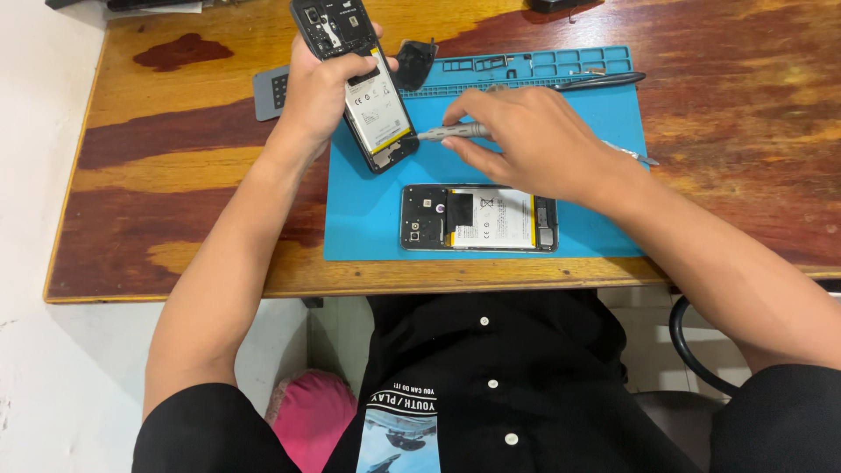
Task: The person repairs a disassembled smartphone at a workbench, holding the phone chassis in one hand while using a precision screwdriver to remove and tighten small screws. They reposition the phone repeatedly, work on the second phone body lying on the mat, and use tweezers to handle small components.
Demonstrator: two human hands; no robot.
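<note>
- Worn wooden table (175, 175) carried a blue work mat (368, 228).
- Left hand (320, 92) was clamped around an opened phone (363, 83), held tilted above the mat's left edge; its white battery and black frame were exposed.
- Right hand (526, 136) pinched a grey screwdriver (451, 133), tip at the phone's lower end.
- Second opened phone (479, 218) lay flat on the mat.
- Screwdriver tip contact was hard to make out.

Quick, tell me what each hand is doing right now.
Left hand: closed around an opened phone, held up over the blue mat.
Right hand: closed on a screwdriver, tip at the phone's lower end.
</note>
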